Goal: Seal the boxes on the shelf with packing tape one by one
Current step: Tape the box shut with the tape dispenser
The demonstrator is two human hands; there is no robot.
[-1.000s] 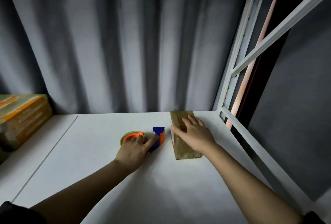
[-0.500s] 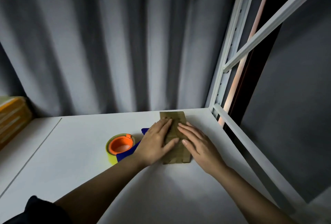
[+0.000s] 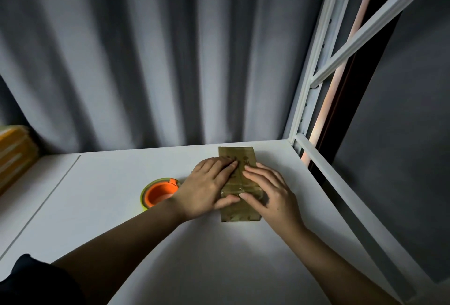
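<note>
Both hands lie flat on a small brown cardboard box [image 3: 237, 158] on the white shelf [image 3: 199, 251]. The left hand [image 3: 207, 189] has its fingers straight across the box top and its thumb along a glossy band of clear packing tape [image 3: 232, 189] that runs crosswise. The right hand [image 3: 269, 193] presses with straight fingers from the other side, so neither hand grips anything.

The step looks like smoothing the tape down. To do it well, the hands should probably rub outward from the middle and press the ends over the box's sides so that no bubbles or lifted edges remain.

The tape dispenser [image 3: 159, 192], with its orange core and yellow-green roll, sits just behind the left wrist.

There are dark marks on the box top beyond the fingertips, too blurred to read.
</note>
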